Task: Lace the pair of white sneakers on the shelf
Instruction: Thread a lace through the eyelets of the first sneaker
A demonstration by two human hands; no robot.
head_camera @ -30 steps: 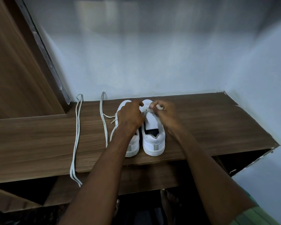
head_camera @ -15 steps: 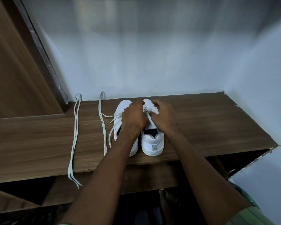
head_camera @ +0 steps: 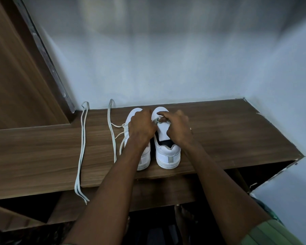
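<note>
Pair of white sneakers [head_camera: 167, 152] is stood heels-forward at centre frame on the wooden shelf [head_camera: 237, 138]. A lace end is pinched near the right-hand sneaker's toe eyelets by left hand [head_camera: 142, 127] and right hand [head_camera: 177, 129], fingers curled. Lacing judged barely begun. Spare lace [head_camera: 80, 149] is laid unused at left; left-hand sneaker's lace [head_camera: 112, 131] is seen loose.
</note>
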